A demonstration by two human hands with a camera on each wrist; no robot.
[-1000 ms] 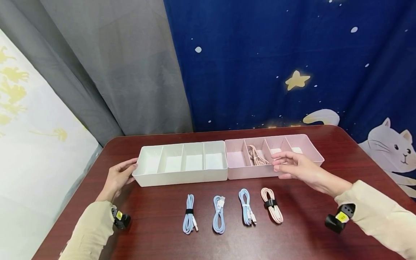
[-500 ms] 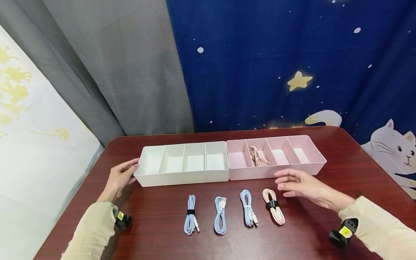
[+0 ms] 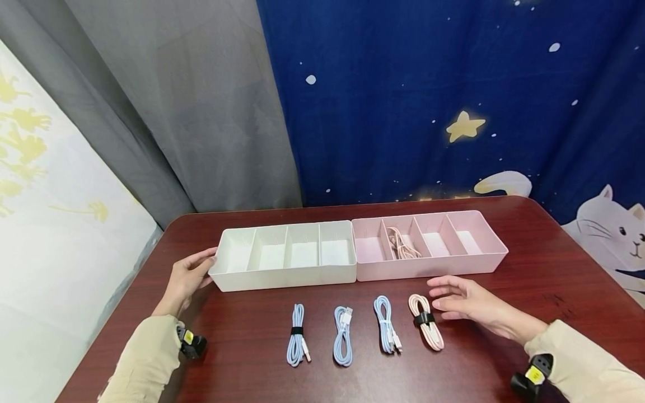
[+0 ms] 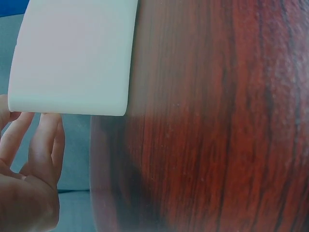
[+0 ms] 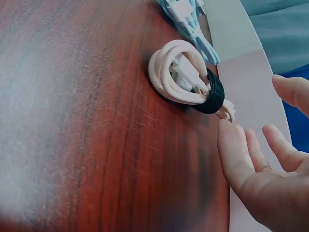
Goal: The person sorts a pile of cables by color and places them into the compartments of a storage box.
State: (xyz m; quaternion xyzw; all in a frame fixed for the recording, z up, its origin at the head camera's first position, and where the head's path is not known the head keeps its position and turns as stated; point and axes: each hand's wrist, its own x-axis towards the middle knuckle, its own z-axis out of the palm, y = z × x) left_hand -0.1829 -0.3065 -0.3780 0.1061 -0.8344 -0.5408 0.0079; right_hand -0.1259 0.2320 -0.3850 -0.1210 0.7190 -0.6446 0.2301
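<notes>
Fingers (image 4: 44,145) straight, my left hand (image 3: 186,279) touches the white tray (image 3: 284,278), presumably steadying it; my empty, relaxed right hand (image 3: 468,302) hovers near the strapped pink cable (image 3: 431,332).

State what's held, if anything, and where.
Nothing is visibly gripped: left hand only touches the white tray at its left end; right hand is empty, near the strapped pink cable.

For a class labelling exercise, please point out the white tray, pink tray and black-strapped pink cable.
White tray (image 3: 288,278), head view: its front wall.
Pink tray (image 3: 430,267), head view: its front wall.
Pink cable (image 3: 431,331), head view: lower half of its coil.
</notes>
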